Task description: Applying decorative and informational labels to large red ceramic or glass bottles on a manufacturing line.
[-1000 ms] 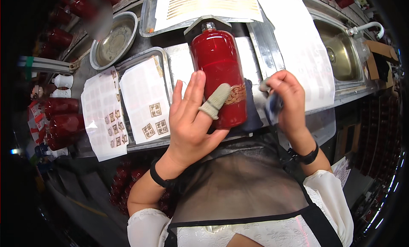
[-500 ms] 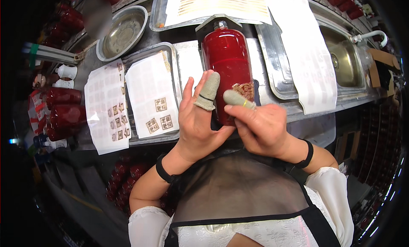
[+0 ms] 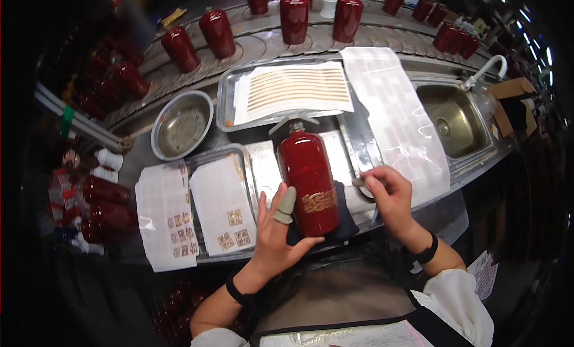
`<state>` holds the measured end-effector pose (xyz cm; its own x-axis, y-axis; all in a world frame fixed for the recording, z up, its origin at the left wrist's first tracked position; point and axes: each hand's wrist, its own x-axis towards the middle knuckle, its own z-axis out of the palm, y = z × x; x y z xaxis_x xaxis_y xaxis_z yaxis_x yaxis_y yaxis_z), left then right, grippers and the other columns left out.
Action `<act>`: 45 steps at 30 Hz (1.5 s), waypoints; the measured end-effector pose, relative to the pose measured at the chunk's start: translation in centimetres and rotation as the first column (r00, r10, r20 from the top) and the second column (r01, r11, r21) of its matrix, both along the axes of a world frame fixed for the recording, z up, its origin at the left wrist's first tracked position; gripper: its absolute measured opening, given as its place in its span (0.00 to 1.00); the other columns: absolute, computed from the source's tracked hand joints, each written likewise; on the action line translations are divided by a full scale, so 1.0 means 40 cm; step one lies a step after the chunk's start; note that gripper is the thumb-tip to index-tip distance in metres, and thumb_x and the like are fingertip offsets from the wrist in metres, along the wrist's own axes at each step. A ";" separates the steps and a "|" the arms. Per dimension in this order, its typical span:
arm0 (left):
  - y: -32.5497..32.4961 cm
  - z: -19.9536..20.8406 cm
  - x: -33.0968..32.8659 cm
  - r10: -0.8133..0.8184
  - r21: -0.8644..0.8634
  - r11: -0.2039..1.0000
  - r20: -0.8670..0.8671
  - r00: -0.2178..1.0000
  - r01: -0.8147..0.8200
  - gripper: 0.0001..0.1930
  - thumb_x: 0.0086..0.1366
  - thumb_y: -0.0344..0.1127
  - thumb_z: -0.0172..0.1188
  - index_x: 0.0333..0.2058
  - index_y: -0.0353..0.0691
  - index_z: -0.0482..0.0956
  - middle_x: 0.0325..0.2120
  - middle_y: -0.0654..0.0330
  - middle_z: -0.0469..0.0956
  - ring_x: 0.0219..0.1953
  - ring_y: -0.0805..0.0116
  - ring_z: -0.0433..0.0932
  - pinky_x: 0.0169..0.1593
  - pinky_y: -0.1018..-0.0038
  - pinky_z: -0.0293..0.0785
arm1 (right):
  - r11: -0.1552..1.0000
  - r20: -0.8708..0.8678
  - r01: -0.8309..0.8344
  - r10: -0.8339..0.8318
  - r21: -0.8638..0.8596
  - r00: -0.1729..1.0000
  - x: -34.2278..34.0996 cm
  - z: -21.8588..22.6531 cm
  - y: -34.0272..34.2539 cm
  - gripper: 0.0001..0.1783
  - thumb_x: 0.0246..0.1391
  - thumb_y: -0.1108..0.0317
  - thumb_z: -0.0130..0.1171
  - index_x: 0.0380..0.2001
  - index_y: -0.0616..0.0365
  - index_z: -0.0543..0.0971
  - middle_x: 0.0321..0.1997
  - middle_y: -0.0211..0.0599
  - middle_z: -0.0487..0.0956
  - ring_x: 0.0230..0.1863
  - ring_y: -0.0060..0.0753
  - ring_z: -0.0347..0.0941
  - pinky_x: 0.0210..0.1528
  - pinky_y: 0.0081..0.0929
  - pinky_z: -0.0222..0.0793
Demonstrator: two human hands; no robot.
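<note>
A glossy dark-red bottle lies on its back with its neck pointing away, a gold decal on its lower part. My left hand rests against the bottle's left side and base, fingers spread and thumb stretched out. One of its fingers wears a beige finger cot. To the right of the bottle, my right hand is raised with thumb and fingers pinched together. A small greyish thing shows at those fingertips; whether it is a finger cot or something held cannot be made out.
Sheets of gold decals lie left of the bottle, beside a metal basin. A tray with a gold-striped sheet sits behind. Right are a long white sheet and sink. Red bottles stand on the conveyor.
My right hand has left the bottle and moved right. The gold decal now faces up more fully. My left hand stays at the bottle's side, while the view has shifted to show the conveyor.
</note>
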<state>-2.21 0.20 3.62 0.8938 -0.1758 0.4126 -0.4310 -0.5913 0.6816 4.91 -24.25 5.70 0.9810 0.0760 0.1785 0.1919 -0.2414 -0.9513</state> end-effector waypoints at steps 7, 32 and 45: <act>0.097 0.054 0.046 0.009 -0.218 0.975 -0.152 0.988 -0.042 0.44 0.58 0.46 0.70 0.65 0.27 0.59 0.61 0.39 0.68 0.65 0.47 0.67 0.67 0.62 0.61 | 0.907 -0.085 0.213 -0.259 -0.363 0.962 0.404 -0.068 0.005 0.16 0.49 0.58 0.68 0.31 0.61 0.80 0.24 0.33 0.79 0.22 0.20 0.69 0.27 0.21 0.65; 0.060 0.302 0.244 -0.340 -0.623 0.754 -0.098 0.935 0.209 0.21 0.75 0.43 0.47 0.55 0.29 0.70 0.37 0.63 0.76 0.41 0.74 0.74 0.51 0.75 0.68 | 0.878 0.506 -0.272 0.454 -0.394 0.733 0.157 0.325 0.184 0.04 0.54 0.74 0.64 0.30 0.63 0.79 0.26 0.29 0.76 0.27 0.18 0.69 0.29 0.17 0.62; 0.014 0.162 -0.034 -0.079 -0.323 0.944 -0.427 0.901 -0.069 0.24 0.61 0.23 0.59 0.57 0.32 0.73 0.25 0.63 0.76 0.29 0.74 0.74 0.40 0.76 0.70 | 0.951 -0.340 -0.153 0.055 -0.269 0.939 -0.017 0.029 -0.184 0.06 0.59 0.73 0.59 0.36 0.63 0.80 0.29 0.27 0.78 0.32 0.15 0.70 0.34 0.15 0.66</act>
<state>-3.58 0.76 10.10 0.9942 -0.1049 0.0240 -0.0552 -0.3057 0.9505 4.23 -31.59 6.85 0.9645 0.1807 -0.1927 -0.0759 -0.5090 -0.8574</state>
